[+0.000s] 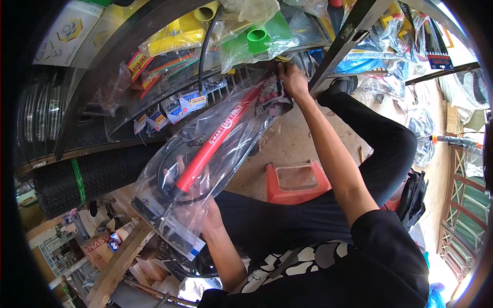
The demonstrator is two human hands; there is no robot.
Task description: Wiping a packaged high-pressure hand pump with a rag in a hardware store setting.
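Observation:
A red hand pump [210, 148] with a black hose lies slanted inside a clear plastic bag [235, 154]. My left hand [192, 184] supports the lower end of the bagged pump from beneath, its fingers seen through the plastic. At the upper end, my right hand [293, 79] is beside the bag's top and a patterned dark cloth [271, 96], close to the shelf edge. Its fingertips are bent and partly hidden, so whether they grip the cloth or the bag cannot be told.
Shelves above hold a green plastic-wrapped item [256, 35], yellow ones [173, 38] and small carded packets [192, 101]. A black metal post [339, 42] slants at the right. A red plastic stool [296, 196] stands on the floor. Black mesh roll [111, 173] and a wooden plank [119, 261] lie left.

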